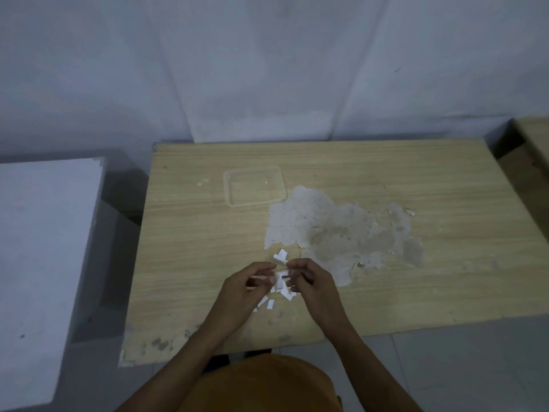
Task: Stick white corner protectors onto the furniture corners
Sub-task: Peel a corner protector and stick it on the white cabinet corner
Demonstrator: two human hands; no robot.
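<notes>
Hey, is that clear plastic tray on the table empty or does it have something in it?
Empty: through the clear tray only bare wood grain of the table shows.

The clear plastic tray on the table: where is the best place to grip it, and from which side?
Probably by pinching the near rim of the clear tray, coming from the person's side. It lies flat and shallow on the table, with a raised rim all round and nothing touching it, so the closest edge seems easiest to pinch.

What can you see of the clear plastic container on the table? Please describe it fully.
The clear plastic container is a shallow, square tray with rounded corners and a raised rim, transparent, so the wood grain shows through. It looks empty. It lies flat on the wooden table, toward the far side, beside the worn patch. Neither hand touches it.
</notes>
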